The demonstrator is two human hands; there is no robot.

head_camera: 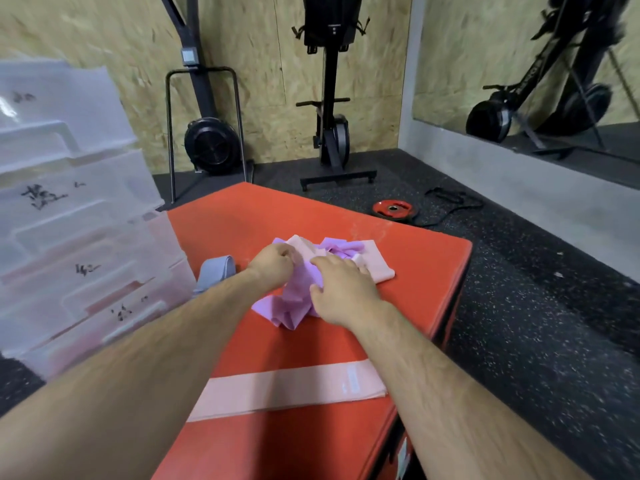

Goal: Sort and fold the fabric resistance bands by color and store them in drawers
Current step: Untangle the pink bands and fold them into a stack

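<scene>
We've got a red weight plate [396,210] on the rubber floor [519,323], black cord [450,202] just beside it. Two black exercise machines [329,133] stand along the OSB wall [270,64], with a mirror [485,46] to the right.

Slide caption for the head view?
Left hand pinches and right hand presses a purple-and-pink band pile on the red box.

Frame left is walled off by the drawer unit [69,202], grey band [216,268] just beside it. Mid-frame the band pile [291,306] blocks; pink band [294,382] lies flat across lower centre. Bare red pad [346,216] between those & at upper centre gives me room. Drawer fronts maybe ajar, too blurry.
</scene>
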